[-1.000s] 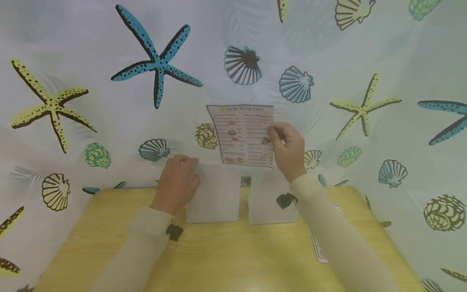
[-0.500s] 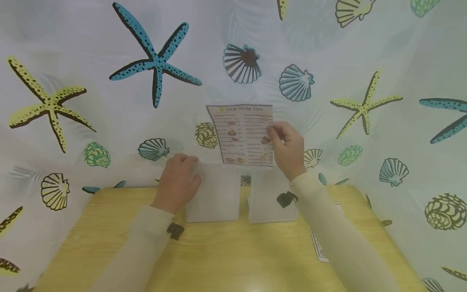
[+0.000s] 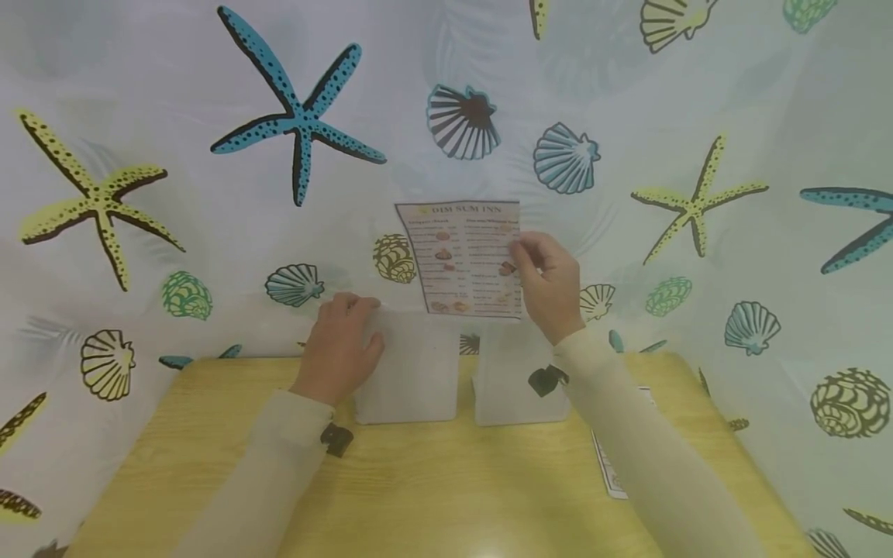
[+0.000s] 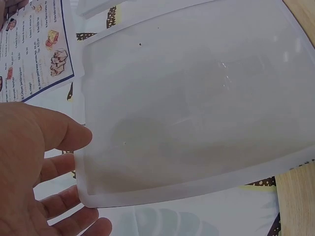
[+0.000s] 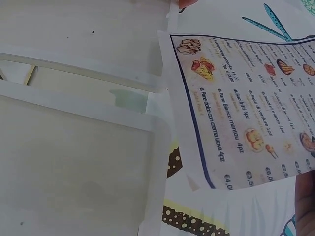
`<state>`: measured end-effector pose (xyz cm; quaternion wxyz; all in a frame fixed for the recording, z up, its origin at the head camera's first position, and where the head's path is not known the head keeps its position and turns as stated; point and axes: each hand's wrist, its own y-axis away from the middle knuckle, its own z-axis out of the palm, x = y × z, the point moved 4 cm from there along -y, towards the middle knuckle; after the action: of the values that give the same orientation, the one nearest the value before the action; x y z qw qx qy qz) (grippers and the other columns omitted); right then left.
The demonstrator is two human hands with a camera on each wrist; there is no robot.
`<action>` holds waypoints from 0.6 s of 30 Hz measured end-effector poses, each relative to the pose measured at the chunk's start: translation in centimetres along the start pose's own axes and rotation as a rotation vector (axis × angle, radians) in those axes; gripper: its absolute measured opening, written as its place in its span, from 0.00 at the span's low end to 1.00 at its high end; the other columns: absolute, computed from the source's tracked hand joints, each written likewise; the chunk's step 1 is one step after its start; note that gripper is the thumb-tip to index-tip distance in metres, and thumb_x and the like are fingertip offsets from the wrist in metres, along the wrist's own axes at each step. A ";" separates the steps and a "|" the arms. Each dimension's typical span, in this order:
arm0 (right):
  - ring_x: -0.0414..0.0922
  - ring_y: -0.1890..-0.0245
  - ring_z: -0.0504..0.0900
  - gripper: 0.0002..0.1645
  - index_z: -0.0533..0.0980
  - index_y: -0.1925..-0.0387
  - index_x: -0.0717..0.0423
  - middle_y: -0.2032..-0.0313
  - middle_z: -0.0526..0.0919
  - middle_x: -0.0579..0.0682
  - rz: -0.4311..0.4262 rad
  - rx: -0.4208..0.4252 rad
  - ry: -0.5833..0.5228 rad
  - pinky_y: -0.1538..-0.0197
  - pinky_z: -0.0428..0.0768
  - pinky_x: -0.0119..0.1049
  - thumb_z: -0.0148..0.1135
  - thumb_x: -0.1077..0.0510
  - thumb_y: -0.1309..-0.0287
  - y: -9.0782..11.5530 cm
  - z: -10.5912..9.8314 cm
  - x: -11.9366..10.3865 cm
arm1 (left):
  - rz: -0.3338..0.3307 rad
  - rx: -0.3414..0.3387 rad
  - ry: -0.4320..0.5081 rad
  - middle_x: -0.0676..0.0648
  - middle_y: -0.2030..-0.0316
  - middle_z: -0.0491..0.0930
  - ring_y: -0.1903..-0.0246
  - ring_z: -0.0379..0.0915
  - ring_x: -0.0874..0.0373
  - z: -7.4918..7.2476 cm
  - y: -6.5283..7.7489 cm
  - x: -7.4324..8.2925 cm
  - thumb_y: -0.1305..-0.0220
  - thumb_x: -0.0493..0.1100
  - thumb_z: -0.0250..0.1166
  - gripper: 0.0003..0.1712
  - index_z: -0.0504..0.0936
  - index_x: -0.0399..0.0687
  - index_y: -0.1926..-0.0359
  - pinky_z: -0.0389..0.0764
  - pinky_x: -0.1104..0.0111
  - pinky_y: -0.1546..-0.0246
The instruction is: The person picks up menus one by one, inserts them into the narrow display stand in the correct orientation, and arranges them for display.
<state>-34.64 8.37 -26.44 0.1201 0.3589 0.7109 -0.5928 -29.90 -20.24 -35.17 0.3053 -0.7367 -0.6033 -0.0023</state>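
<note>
My right hand point(image 3: 553, 285) pinches the right edge of a paper menu point(image 3: 460, 260) headed "DIM SUM INN". It holds the sheet upright above and behind two whitish, see-through display stands. My left hand point(image 3: 338, 353) holds the upper left corner of the left display stand point(image 3: 415, 380). In the left wrist view the thumb point(image 4: 74, 135) lies at the front of this stand's edge, and other fingers pass behind it. The right display stand point(image 3: 519, 387) stands beside it, a gap between them. In the right wrist view the menu point(image 5: 236, 113) hangs just past the stands' top edges.
Both stands are on a yellow wood-grain table point(image 3: 432, 488). Partly under my right forearm lies another printed sheet or card point(image 3: 611, 473). A cloth point(image 3: 516, 46) printed with starfish and shells hangs behind the table and at its sides.
Both hands and the stands stay where they were. The menu's right edge has shifted very slightly left; otherwise there is only a slight sway of the view.
</note>
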 end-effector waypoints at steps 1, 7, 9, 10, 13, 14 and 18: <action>0.45 0.59 0.86 0.12 0.82 0.54 0.59 0.58 0.88 0.53 0.004 -0.003 -0.003 0.49 0.82 0.36 0.59 0.55 0.26 0.0 0.0 0.0 | -0.001 -0.004 0.001 0.34 0.39 0.70 0.39 0.67 0.36 0.0 0.0 0.0 0.31 0.42 0.63 0.25 0.75 0.40 0.35 0.75 0.43 0.40; 0.45 0.57 0.86 0.11 0.82 0.53 0.58 0.57 0.88 0.51 0.021 -0.017 -0.016 0.47 0.82 0.38 0.59 0.54 0.25 0.1 0.3 0.2 | -0.004 -0.010 -0.005 0.34 0.39 0.70 0.39 0.67 0.35 0.0 0.0 0.2 0.31 0.42 0.63 0.25 0.75 0.40 0.35 0.76 0.43 0.40; 0.45 0.57 0.86 0.11 0.82 0.53 0.58 0.57 0.88 0.51 0.026 -0.019 -0.022 0.48 0.82 0.37 0.59 0.54 0.25 0.1 0.4 0.2 | -0.005 -0.009 -0.004 0.34 0.39 0.70 0.39 0.67 0.35 -0.1 0.0 0.2 0.31 0.42 0.63 0.26 0.75 0.39 0.35 0.76 0.43 0.40; 0.45 0.57 0.86 0.11 0.82 0.54 0.57 0.57 0.88 0.51 0.027 -0.018 -0.025 0.48 0.82 0.36 0.59 0.54 0.25 0.1 0.5 0.3 | -0.006 -0.009 -0.004 0.34 0.39 0.70 0.39 0.67 0.35 -0.1 0.0 0.3 0.31 0.42 0.63 0.26 0.75 0.39 0.35 0.76 0.43 0.40; 0.47 0.57 0.86 0.11 0.82 0.54 0.57 0.58 0.88 0.51 0.025 -0.025 -0.050 0.49 0.83 0.35 0.60 0.54 0.26 0.1 0.7 0.3 | -0.014 -0.016 -0.001 0.34 0.39 0.70 0.39 0.67 0.35 -0.2 0.0 0.4 0.31 0.42 0.63 0.26 0.75 0.39 0.35 0.76 0.43 0.40; 0.46 0.57 0.86 0.11 0.82 0.54 0.57 0.58 0.88 0.51 0.025 -0.029 -0.055 0.50 0.83 0.35 0.60 0.54 0.26 0.1 0.8 0.4 | -0.018 -0.018 -0.001 0.34 0.39 0.70 0.39 0.67 0.35 -0.2 0.0 0.4 0.31 0.42 0.63 0.26 0.75 0.39 0.35 0.76 0.43 0.40; 0.45 0.59 0.86 0.11 0.82 0.54 0.57 0.58 0.88 0.51 0.031 -0.038 -0.052 0.52 0.83 0.35 0.60 0.54 0.26 0.1 1.1 0.5 | -0.022 -0.020 0.002 0.33 0.38 0.70 0.39 0.67 0.35 -0.3 0.1 0.5 0.31 0.42 0.63 0.26 0.75 0.39 0.34 0.76 0.43 0.40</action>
<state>-35.18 7.49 -27.11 0.1543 0.3519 0.7130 -0.5865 -29.59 -19.93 -34.83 0.2982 -0.7330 -0.6113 -0.0124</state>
